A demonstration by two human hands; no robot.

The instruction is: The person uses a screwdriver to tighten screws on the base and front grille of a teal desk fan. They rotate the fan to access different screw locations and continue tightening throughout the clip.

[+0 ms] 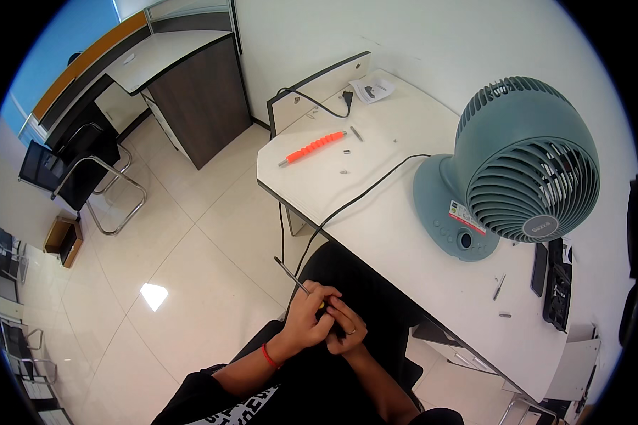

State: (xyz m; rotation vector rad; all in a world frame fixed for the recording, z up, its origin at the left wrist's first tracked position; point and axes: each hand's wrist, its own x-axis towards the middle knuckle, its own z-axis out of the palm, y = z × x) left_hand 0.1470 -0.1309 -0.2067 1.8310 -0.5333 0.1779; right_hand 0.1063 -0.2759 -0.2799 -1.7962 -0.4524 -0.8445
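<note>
Screwdriver [294,278] is being gripped over the lap, well short of the fan [517,163] on the bench [376,212], both hands [326,322] closing around its handle end, seemingly so the thin shaft is pointing away for fitting or turning.

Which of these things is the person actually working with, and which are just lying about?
In hand:
left hand and right hand, closed together around a slim screwdriver held over the lap.

Lying about:
grey-blue fan and its black cord;
orange-handled screwdriver;
loose bits and screws;
folded leaflet;
white table.
</note>
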